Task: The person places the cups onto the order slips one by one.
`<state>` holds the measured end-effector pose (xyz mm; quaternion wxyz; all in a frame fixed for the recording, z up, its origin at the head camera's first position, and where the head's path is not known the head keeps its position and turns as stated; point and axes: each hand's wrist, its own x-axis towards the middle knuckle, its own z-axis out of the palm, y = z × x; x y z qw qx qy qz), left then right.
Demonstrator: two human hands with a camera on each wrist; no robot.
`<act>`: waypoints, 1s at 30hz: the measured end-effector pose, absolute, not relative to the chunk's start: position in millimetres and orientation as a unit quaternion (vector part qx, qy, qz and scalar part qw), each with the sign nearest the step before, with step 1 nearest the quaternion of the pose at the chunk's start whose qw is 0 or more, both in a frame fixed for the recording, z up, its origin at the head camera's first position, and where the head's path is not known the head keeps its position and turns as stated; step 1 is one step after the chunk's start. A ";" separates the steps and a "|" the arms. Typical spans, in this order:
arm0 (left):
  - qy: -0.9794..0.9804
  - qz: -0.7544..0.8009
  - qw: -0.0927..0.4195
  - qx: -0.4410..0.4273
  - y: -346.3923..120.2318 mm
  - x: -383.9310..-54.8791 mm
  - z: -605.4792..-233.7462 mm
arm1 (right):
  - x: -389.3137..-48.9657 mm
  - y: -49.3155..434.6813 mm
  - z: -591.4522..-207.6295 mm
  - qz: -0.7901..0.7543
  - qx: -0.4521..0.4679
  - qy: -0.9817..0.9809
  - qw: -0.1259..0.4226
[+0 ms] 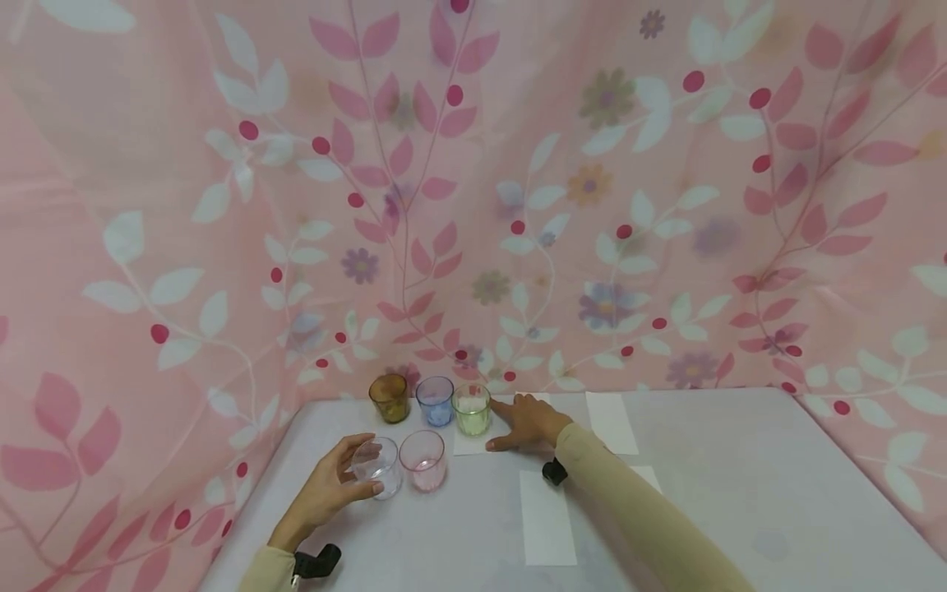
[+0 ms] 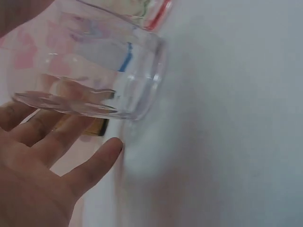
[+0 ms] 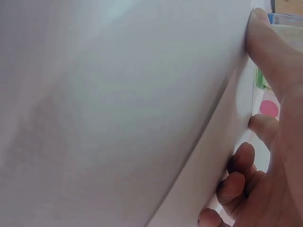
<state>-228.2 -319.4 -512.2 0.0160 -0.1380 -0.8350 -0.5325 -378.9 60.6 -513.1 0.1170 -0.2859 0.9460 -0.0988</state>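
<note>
Head view puts the green glass (image 1: pixel 473 417) upright at lower centre, just left of the nearer right hand (image 1: pixel 529 423) — thumb and forefinger parted — while the left hand (image 1: pixel 325 487) curls round the clear glass (image 1: pixel 386 471), lower and further left.

One clear glass (image 2: pixel 142 71), my left hand (image 2: pixel 40 175) curved about it, little finger (image 2: pixel 97 166) apart. One amber glass (image 2: pixel 98 127), partly hidden, toward the far edge of the desk (image 2: pixel 236 123). One red-based glass (image 2: pixel 158 16), just beyond.
</note>
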 end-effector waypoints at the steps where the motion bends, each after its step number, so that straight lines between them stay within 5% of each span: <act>1: -0.833 -0.536 0.020 -0.137 -318.8 -228.1 -514.9 | -378.6 60.6 -513.2 -0.099 -0.286 0.946 0.116; 13: -0.773 -0.600 0.079 -0.192 -311.7 -228.7 -537.5 | -375.8 59.1 -507.6 -0.082 -0.293 0.947 0.104; 30: -0.747 -0.642 0.073 -0.156 -316.4 -224.3 -542.9 | -370.4 58.1 -503.0 -0.054 -0.305 0.946 0.091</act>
